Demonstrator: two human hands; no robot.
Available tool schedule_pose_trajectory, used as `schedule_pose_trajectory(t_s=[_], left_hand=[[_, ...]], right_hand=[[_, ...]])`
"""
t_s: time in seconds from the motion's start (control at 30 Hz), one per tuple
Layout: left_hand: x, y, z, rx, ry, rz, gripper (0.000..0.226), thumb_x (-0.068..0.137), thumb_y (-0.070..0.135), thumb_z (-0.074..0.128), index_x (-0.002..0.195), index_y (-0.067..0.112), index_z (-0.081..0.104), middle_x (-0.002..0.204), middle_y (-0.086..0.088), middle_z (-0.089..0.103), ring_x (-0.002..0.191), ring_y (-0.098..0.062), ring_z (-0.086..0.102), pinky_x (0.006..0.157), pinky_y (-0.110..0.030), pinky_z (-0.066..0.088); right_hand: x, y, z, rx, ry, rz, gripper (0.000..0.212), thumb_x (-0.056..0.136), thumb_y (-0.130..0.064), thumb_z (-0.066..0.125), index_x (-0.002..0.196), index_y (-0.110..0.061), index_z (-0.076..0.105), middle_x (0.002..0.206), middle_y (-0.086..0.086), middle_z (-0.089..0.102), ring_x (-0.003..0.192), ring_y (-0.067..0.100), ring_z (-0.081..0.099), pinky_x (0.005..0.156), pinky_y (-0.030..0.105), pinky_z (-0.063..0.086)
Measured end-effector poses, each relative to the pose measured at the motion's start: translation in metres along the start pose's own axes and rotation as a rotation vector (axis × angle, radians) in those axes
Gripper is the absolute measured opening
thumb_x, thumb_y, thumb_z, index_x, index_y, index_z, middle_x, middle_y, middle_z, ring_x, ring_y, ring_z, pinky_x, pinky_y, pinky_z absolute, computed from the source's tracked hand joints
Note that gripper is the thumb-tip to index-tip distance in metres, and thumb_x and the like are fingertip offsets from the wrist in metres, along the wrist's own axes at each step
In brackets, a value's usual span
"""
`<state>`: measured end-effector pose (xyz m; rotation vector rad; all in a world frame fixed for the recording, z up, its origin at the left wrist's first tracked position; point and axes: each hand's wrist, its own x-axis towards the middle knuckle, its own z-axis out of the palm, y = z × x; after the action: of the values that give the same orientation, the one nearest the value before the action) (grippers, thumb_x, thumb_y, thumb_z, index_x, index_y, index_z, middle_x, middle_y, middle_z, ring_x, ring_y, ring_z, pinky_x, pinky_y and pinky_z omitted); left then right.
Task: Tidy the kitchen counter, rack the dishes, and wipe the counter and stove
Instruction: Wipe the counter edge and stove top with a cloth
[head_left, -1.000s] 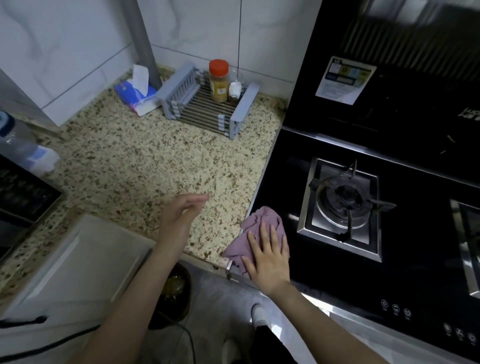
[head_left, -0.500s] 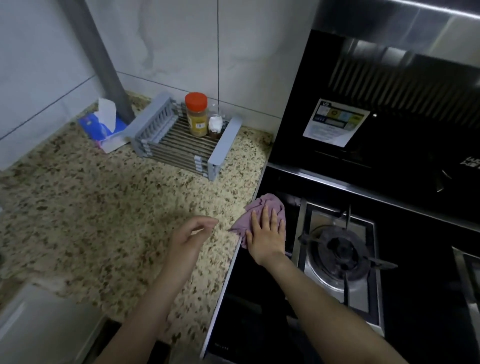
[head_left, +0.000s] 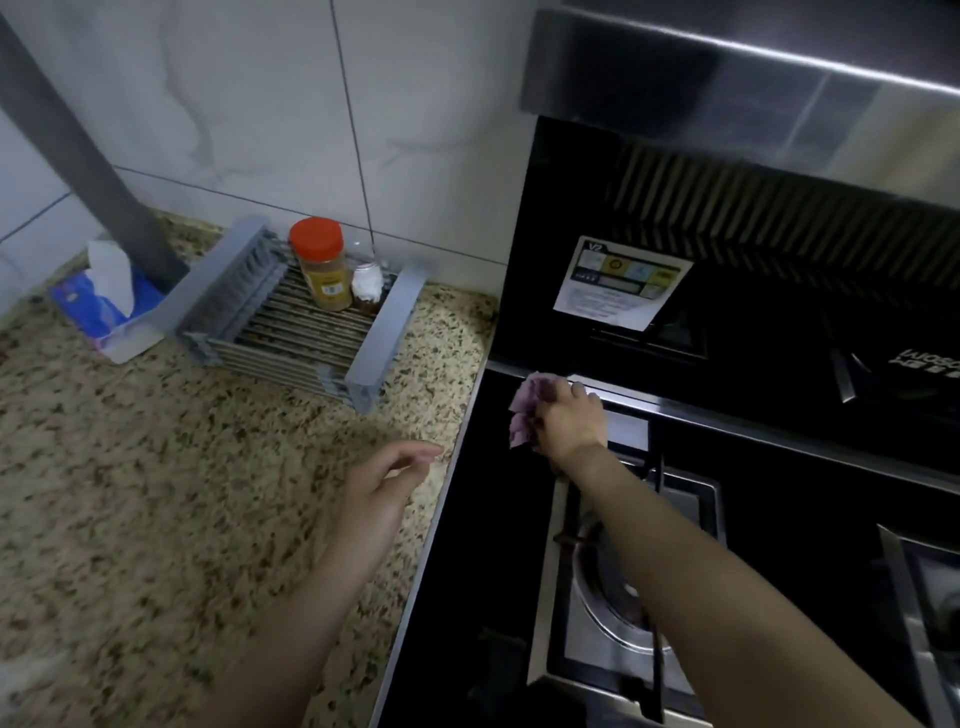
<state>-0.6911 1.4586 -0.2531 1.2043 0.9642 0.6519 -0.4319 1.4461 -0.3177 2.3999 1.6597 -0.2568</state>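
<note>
Wiping the stove (head_left: 483, 519) looks like the step in hand: the right hand (head_left: 569, 423) bunches the purple cloth (head_left: 524, 415) under curled fingers at the glass's back left corner, just behind the burner (head_left: 618, 592), probably to work the seam along the rear edge. Over the counter (head_left: 156, 493) the left hand (head_left: 387, 480) hovers loose-fingered and holds nothing, likely for balance. Against the wall, the rack (head_left: 296, 317) keeps a spice jar (head_left: 322, 265) clear of the wiping.
</note>
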Motion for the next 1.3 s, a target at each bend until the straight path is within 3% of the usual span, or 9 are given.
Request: schedule_pose_trajectory(t_s=[0.23, 0.5, 0.6, 0.7, 0.83, 0.97, 1.07, 1.2, 1.3], left_hand=[[0.009, 0.010, 0.030, 0.028, -0.053, 0.016, 0.022, 0.091, 0.003, 0.052, 0.090, 0.014, 0.071, 0.095, 0.000, 0.071, 0.096, -0.014, 0.065, 0.086, -0.027, 0.048], [0.009, 0.006, 0.061, 0.055, -0.053, 0.002, 0.025, 0.089, -0.006, 0.049, 0.091, 0.011, 0.068, 0.098, -0.016, 0.065, 0.102, -0.038, 0.060, 0.098, -0.051, 0.044], [0.004, 0.003, 0.070, 0.086, -0.054, -0.036, 0.025, 0.090, -0.004, 0.049, 0.088, 0.011, 0.068, 0.096, -0.013, 0.067, 0.099, -0.034, 0.061, 0.097, -0.050, 0.045], [-0.004, 0.001, 0.081, 0.166, -0.074, 0.004, 0.023, 0.090, -0.004, 0.052, 0.089, 0.011, 0.069, 0.096, -0.010, 0.068, 0.099, -0.029, 0.063, 0.094, -0.045, 0.047], [-0.018, 0.007, 0.100, 0.188, -0.078, 0.040, 0.021, 0.088, -0.006, 0.053, 0.091, 0.008, 0.069, 0.098, -0.010, 0.068, 0.101, -0.025, 0.063, 0.095, -0.040, 0.047], [-0.044, 0.017, 0.125, 0.201, -0.117, 0.092, 0.020, 0.088, -0.001, 0.054, 0.092, 0.009, 0.071, 0.096, -0.003, 0.071, 0.098, -0.016, 0.064, 0.090, -0.030, 0.048], [-0.072, 0.021, 0.141, 0.175, -0.160, 0.112, 0.020, 0.090, 0.001, 0.052, 0.089, 0.012, 0.069, 0.096, -0.003, 0.069, 0.101, -0.021, 0.063, 0.091, -0.035, 0.047], [-0.122, 0.016, 0.154, 0.117, -0.141, 0.183, 0.025, 0.090, 0.000, 0.052, 0.086, 0.018, 0.069, 0.096, 0.000, 0.070, 0.099, -0.020, 0.063, 0.088, -0.035, 0.047], [-0.152, 0.008, 0.167, 0.068, -0.144, 0.186, 0.027, 0.090, -0.001, 0.051, 0.087, 0.020, 0.068, 0.096, 0.003, 0.070, 0.098, -0.016, 0.064, 0.082, -0.027, 0.047]], right_hand=[[0.003, 0.080, -0.008, 0.243, -0.085, 0.330, 0.030, 0.085, -0.030, 0.059, 0.111, -0.016, 0.065, 0.114, 0.006, 0.064, 0.106, 0.026, 0.062, 0.077, 0.029, 0.047], [-0.044, 0.201, 0.013, 0.450, -0.024, 0.756, 0.035, 0.086, -0.032, 0.060, 0.112, -0.010, 0.065, 0.116, 0.013, 0.065, 0.106, 0.029, 0.063, 0.082, 0.031, 0.049], [-0.071, 0.234, 0.027, 0.577, 0.038, 0.737, 0.026, 0.087, -0.029, 0.061, 0.111, -0.020, 0.065, 0.102, 0.005, 0.067, 0.085, 0.022, 0.068, 0.070, 0.021, 0.054], [-0.102, 0.251, 0.041, 0.416, -0.011, 0.740, 0.038, 0.083, -0.035, 0.064, 0.117, -0.021, 0.058, 0.116, 0.012, 0.055, 0.104, 0.031, 0.061, 0.083, 0.035, 0.051], [-0.138, 0.271, 0.042, 0.472, 0.181, 0.789, 0.030, 0.086, -0.028, 0.060, 0.110, -0.009, 0.065, 0.111, 0.023, 0.058, 0.103, 0.036, 0.057, 0.080, 0.036, 0.047], [-0.178, 0.284, 0.012, 0.959, 0.563, 0.882, 0.025, 0.087, -0.018, 0.065, 0.104, 0.000, 0.067, 0.104, 0.020, 0.067, 0.095, 0.029, 0.063, 0.086, 0.033, 0.047], [-0.216, 0.288, -0.020, 1.289, 0.721, 0.821, 0.025, 0.089, -0.013, 0.064, 0.107, 0.004, 0.064, 0.095, 0.012, 0.066, 0.067, 0.003, 0.059, 0.068, 0.006, 0.046], [-0.276, 0.292, -0.049, 1.873, 0.755, 0.731, 0.008, 0.093, -0.006, 0.054, 0.090, -0.011, 0.060, 0.057, 0.000, 0.063, 0.057, 0.006, 0.057, 0.060, 0.019, 0.052], [-0.319, 0.290, -0.057, 2.313, 0.658, 0.677, 0.009, 0.082, -0.008, 0.049, 0.076, -0.016, 0.050, 0.055, 0.001, 0.055, 0.052, 0.007, 0.051, 0.050, 0.017, 0.045]])
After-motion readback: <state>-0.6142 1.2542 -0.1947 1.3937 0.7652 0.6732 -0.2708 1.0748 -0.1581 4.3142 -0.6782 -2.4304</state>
